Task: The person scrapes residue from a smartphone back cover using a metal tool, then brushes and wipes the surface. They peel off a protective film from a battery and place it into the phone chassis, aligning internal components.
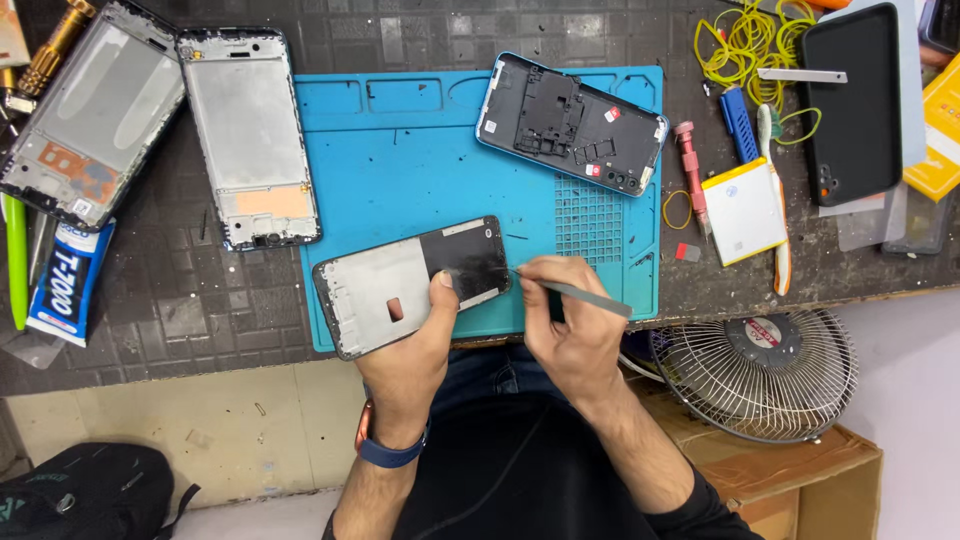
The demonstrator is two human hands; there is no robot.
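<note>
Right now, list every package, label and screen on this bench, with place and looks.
Glue tube: left edge, blue and white, lying flat.
Yellow box: far right edge, flat, partly cut off.
Red-and-white stickers: on the opened phone at the mat's top.
White battery pack: right of the mat, yellow-edged.
No lit screens.

Three bare phone frames (413, 284), one blue-edged phone back (572, 125), one fan (762, 372), two hands (410, 350).

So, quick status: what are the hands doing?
Left hand grips phone frame. Right hand holds grey pry tool, tip at frame's edge. Nothing blocking.
</note>
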